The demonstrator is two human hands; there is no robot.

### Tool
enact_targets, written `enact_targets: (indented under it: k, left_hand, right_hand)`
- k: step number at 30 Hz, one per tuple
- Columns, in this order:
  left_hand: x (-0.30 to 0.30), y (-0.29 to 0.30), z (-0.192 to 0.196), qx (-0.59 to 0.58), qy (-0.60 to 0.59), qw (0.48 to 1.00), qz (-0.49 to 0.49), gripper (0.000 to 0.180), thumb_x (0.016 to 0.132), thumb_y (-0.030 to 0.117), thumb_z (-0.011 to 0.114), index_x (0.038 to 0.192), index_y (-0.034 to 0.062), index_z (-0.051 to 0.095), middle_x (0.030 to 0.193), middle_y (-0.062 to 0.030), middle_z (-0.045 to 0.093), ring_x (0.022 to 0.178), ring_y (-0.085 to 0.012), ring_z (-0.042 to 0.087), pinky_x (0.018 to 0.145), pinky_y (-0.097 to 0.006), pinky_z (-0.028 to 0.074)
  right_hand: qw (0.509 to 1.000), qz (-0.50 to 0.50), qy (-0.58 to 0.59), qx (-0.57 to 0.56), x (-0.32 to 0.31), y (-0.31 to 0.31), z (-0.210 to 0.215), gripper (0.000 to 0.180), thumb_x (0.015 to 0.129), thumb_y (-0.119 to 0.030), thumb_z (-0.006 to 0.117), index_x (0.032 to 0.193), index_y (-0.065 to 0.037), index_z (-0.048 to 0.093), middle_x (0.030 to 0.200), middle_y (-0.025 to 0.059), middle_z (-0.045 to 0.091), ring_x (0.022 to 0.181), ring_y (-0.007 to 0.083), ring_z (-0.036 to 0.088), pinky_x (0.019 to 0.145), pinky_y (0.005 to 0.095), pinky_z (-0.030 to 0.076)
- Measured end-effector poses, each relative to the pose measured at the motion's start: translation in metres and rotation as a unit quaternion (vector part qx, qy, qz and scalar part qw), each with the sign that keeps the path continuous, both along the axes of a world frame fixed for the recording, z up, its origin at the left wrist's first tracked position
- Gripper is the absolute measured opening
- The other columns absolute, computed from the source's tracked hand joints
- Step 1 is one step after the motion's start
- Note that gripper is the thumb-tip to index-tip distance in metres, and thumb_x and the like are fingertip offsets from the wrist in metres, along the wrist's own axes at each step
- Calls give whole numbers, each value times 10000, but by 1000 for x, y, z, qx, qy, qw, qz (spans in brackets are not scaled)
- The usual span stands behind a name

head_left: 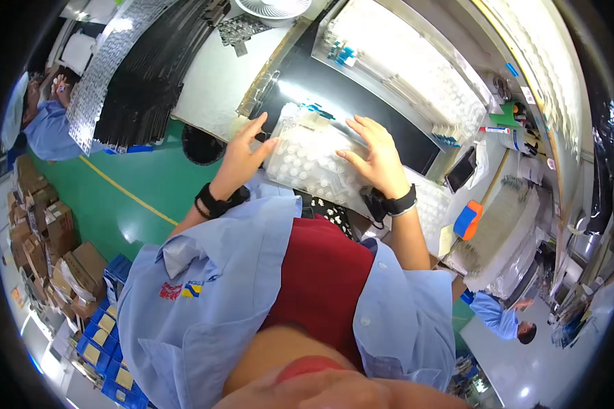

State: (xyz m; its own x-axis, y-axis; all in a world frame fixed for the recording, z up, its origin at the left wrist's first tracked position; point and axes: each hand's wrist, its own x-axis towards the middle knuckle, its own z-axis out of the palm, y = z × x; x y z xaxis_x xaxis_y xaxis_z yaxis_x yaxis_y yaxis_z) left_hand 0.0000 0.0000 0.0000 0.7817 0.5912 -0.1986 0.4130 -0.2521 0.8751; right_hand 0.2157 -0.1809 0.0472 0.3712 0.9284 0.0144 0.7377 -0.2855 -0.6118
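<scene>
A white desk spreads past the left grip, and a shiny green floor lies to its left. Between this grip and the right grip is a see-through plastic tray with rows of little round bumps. Both grips are spread wide; I can't tell if they touch it. Far left of both, blue bins hold pale yellow things.

A dark worktop, carrying clear plastic things.
Along its far edge stands a tray stack; at its near edge is a tray with round shapes.
</scene>
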Motion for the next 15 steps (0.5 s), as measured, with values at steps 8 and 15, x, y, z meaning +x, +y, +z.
enact_targets:
  k: [8, 15]
  left_hand:
    - [11, -13, 14, 4, -11, 1000, 11, 423, 787, 85, 653, 1194, 23, 554, 965, -80, 562, 708, -116, 528, 661, -244, 466]
    - [16, -32, 28, 127, -50, 990, 20, 353, 738, 12, 654, 1083, 27, 578, 996, -89, 573, 818, -191, 565, 729, -272, 458]
  right_hand:
    - [990, -32, 63, 123, -11, 5, -27, 402, 702, -197, 735, 1054, -50, 609, 1050, 128, 604, 1023, 291, 537, 893, 377, 416]
    - [986, 12, 65, 150, -18, 4, -36, 403, 701, -202, 739, 1051, -50, 608, 1039, 123, 609, 995, 291, 546, 876, 376, 419]
